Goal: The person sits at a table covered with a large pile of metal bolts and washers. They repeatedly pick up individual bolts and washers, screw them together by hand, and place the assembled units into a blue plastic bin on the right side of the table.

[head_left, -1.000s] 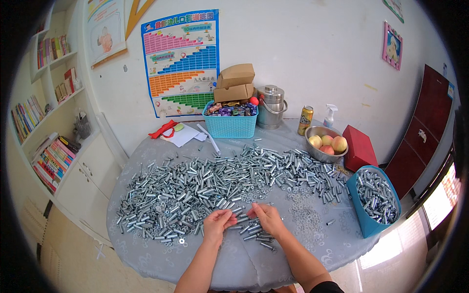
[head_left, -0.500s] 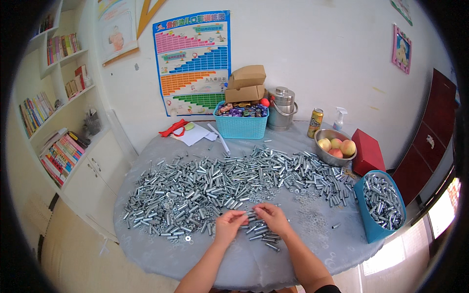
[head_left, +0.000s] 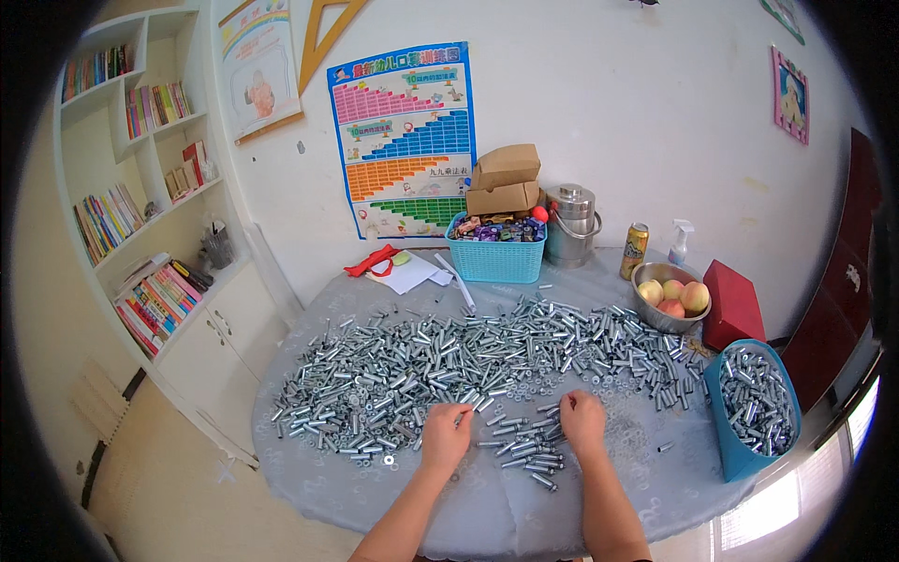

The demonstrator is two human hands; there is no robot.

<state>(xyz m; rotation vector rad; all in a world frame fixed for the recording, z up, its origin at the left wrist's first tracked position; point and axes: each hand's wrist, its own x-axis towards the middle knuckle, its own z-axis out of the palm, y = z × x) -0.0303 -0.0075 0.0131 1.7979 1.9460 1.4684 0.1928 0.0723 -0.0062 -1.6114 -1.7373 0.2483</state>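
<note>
A wide heap of silvery metal sleeves and bolts [head_left: 412, 361] covers the middle of the grey-covered table [head_left: 393, 510], with small flat washers [head_left: 609, 389] scattered along its near side. My left hand [head_left: 446, 438] is at the heap's near edge, thumb and fingers pinched together; what is between them cannot be made out. To the right, my right hand [head_left: 583, 423] has its fingers curled closed by the washers, their contents hidden. Between my hands lies a smaller group of bolts with sleeves on them [head_left: 532, 445], lying on their sides in rough rows.
A blue bin [head_left: 749, 412] full of metal sleeves stands at the right edge. Behind it are a red box [head_left: 732, 304] and a steel bowl [head_left: 670, 318] of fruit. A turquoise basket [head_left: 496, 262], metal canister [head_left: 571, 229], yellow can [head_left: 634, 251] and spray bottle [head_left: 681, 244] line the back.
My hands were together over the small group of bolts; now they are apart, the left by the heap and the right beside the washers. The whole view has shifted somewhat.
</note>
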